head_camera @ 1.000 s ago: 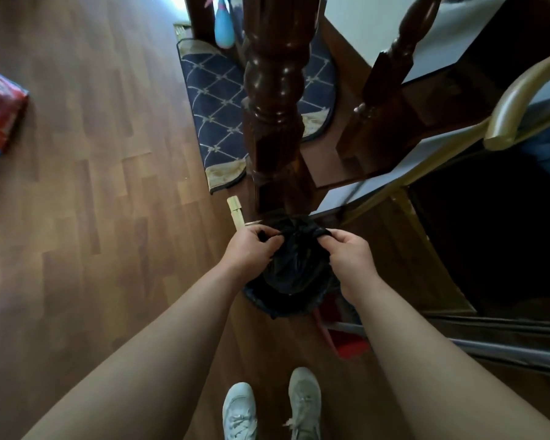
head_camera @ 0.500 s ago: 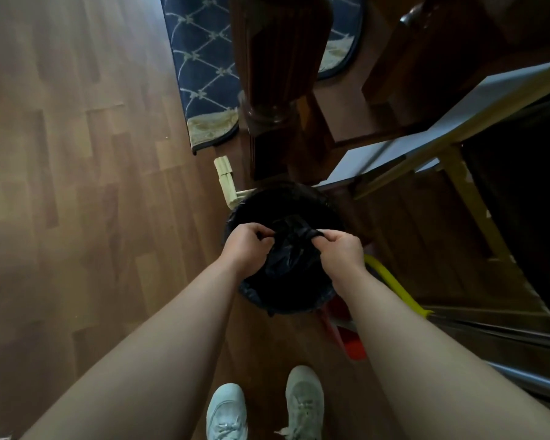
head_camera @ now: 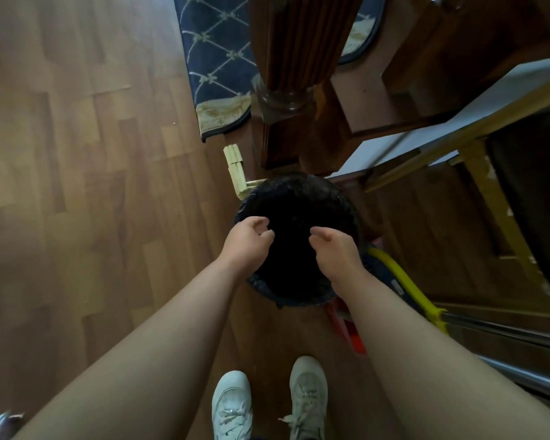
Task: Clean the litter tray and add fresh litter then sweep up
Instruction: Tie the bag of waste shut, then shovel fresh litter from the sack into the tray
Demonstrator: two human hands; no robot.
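Fingers [head_camera: 261,221] of my left hand [head_camera: 246,246] are loosely curled and hold nothing. My right hand [head_camera: 335,254] is the same, fingers bent, a gap to the thumb, nothing in its grasp. Both hands hover side by side over the mouth of the bin [head_camera: 299,182], which stands on the wood floor [head_camera: 77,185] just beyond my white shoes [head_camera: 232,404]. I see a black bag [head_camera: 299,300] lining its rim. Just right of the bin are a yellow handle [head_camera: 404,284] and something red [head_camera: 350,328]. Farther off, a blue rug [head_camera: 219,58] lies left of a dark wooden post [head_camera: 296,58].
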